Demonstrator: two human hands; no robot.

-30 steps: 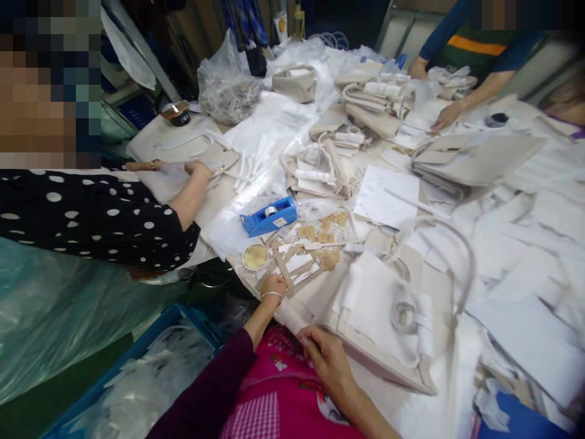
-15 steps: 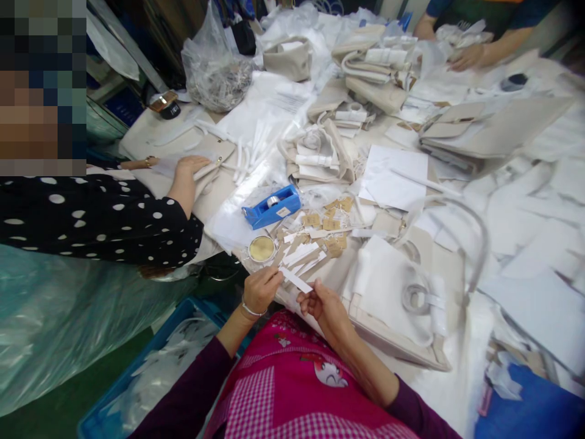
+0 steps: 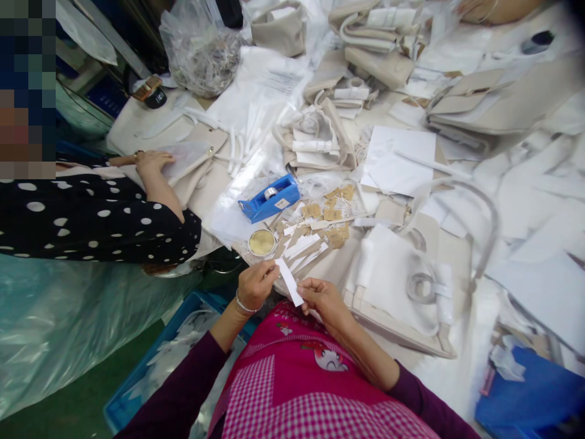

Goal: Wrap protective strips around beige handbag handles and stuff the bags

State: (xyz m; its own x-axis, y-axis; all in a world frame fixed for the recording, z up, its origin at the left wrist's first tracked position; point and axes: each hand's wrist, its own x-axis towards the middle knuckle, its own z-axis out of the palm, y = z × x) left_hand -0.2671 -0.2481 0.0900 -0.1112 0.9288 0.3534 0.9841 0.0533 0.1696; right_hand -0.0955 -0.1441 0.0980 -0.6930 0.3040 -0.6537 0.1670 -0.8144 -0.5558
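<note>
A white paper strip (image 3: 288, 281) is stretched between my two hands, just off the table's near edge. My left hand (image 3: 256, 284) pinches its upper end, and my right hand (image 3: 322, 300) has fingers closed on the lower end. Beyond them lie several more white strips (image 3: 304, 245) beside a heap of brown tags (image 3: 336, 213). A round tin with a yellowish face (image 3: 262, 242) sits just past my left hand. Right of my right hand rests a beige handbag (image 3: 406, 292) with white wrapping and a grey wrapped ring on it.
A blue tape dispenser (image 3: 269, 199) stands behind the tin. More beige bags (image 3: 320, 137) and white sheets (image 3: 397, 160) cover the table. A co-worker in a dotted sleeve (image 3: 100, 219) handles a bag at left. A blue crate (image 3: 137, 375) with white material stands below left.
The strip has turned steeper, its lower end now in my right hand's grip. The co-worker's hand at left has shifted left along the bag. The whole view has tilted down slightly.
</note>
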